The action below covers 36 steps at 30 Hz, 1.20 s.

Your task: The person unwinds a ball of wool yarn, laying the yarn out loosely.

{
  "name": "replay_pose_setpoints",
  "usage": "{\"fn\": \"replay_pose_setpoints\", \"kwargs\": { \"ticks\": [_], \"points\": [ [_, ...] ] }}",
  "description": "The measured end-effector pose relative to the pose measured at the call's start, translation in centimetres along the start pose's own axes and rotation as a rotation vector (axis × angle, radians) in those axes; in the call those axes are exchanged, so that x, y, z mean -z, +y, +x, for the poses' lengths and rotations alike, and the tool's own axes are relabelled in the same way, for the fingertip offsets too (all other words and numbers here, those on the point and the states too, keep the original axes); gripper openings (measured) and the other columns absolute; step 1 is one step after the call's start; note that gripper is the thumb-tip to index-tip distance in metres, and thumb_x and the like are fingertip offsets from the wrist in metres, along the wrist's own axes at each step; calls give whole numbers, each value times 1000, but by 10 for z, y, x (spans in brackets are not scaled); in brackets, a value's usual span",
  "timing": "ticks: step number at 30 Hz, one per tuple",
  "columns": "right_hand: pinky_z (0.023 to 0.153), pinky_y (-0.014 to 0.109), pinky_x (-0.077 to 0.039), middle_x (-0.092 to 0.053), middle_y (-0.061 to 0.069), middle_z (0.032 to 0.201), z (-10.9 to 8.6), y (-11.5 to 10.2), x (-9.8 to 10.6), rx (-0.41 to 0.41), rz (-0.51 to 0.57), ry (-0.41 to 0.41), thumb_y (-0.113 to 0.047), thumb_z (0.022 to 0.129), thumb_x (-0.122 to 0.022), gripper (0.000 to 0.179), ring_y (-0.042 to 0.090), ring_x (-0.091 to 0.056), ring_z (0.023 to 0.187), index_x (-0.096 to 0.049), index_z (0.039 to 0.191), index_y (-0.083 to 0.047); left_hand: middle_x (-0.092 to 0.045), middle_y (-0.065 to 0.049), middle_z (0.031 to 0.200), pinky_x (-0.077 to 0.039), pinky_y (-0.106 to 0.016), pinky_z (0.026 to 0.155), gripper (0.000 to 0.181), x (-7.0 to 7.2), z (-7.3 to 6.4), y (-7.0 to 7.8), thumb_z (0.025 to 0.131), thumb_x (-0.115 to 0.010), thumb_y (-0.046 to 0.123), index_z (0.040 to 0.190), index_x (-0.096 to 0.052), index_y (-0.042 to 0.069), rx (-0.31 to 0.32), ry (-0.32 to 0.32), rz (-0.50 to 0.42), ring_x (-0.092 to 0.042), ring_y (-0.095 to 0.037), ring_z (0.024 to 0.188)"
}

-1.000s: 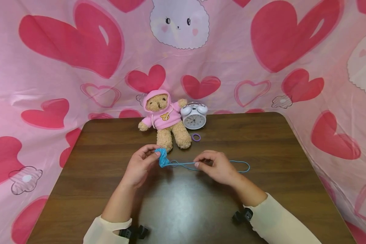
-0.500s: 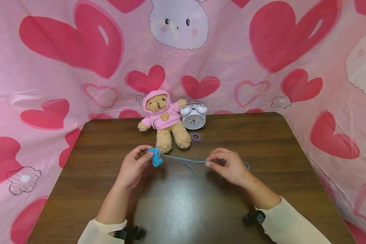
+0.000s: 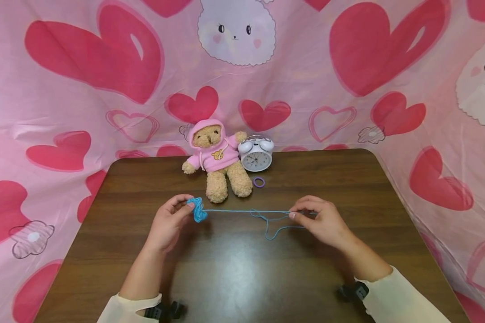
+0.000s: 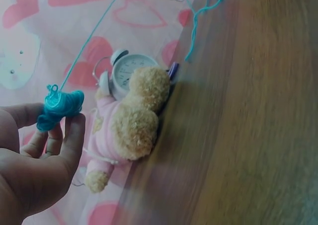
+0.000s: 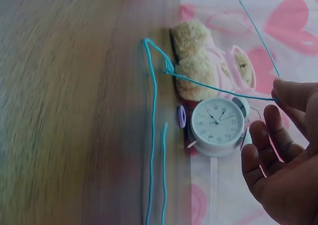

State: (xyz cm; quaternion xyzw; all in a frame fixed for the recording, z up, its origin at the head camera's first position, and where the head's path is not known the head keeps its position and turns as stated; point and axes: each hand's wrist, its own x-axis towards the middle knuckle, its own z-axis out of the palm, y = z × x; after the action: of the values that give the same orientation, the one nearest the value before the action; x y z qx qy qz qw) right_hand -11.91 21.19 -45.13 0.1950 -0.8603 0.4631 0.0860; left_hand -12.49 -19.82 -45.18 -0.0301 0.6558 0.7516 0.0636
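A small wound bundle of blue yarn [image 3: 200, 211] is pinched between the thumb and fingers of my left hand [image 3: 169, 224], above the table. In the left wrist view the bundle [image 4: 60, 106] sits at the fingertips of the left hand [image 4: 39, 160]. From it a taut strand [image 3: 246, 211] runs right to my right hand [image 3: 323, 222], which pinches it between thumb and index finger. In the right wrist view the right hand [image 5: 293, 150] holds the strand up, and slack yarn [image 5: 153, 111] drops from the pinch to the tabletop.
Behind the hands, a teddy bear in a pink hoodie [image 3: 214, 154] leans beside a white alarm clock [image 3: 256, 157]. A purple ring [image 3: 259, 182] lies before the clock. The brown wooden table [image 3: 234, 278] backs onto a pink heart-patterned cloth [image 3: 303, 76].
My hands have moved apart, the left one leftward with the bundle and the right one rightward. The strand between them has grown longer and straighter, and the slack yarn has shifted.
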Motion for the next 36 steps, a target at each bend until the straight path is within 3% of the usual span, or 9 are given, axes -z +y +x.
{"fn": "replay_pose_setpoints", "kwargs": {
  "ticks": [16, 24, 36],
  "points": [
    [72, 15, -51, -72, -10, 95, -11, 12, 32, -21, -106, 69, -8, 87, -85, 12, 5, -64, 85, -81, 95, -17, -66, -3, 108, -58, -29, 91, 29, 21, -1, 2, 103, -67, 15, 125, -58, -2, 3, 52, 18, -67, -14, 100],
    [72, 13, -51, -73, -7, 96, -17, 20, 48, -61, -122, 95, -8, 87, -84, 11, 3, -64, 86, -81, 95, -15, -64, 0, 105, -58, -26, 83, 26, 30, -1, 4, 103, -68, 19, 122, -62, 3, 15, 75, 21, -63, -12, 97],
    [72, 14, -50, -74, -6, 93, -29, 39, 69, -122, -181, 142, -9, 88, -84, 11, -2, -62, 85, -80, 94, -17, -62, -2, 105, -59, -29, 88, 26, 40, 2, 5, 103, -67, 16, 123, -61, 0, -11, 77, -2, -66, -13, 96]
  ]
}}
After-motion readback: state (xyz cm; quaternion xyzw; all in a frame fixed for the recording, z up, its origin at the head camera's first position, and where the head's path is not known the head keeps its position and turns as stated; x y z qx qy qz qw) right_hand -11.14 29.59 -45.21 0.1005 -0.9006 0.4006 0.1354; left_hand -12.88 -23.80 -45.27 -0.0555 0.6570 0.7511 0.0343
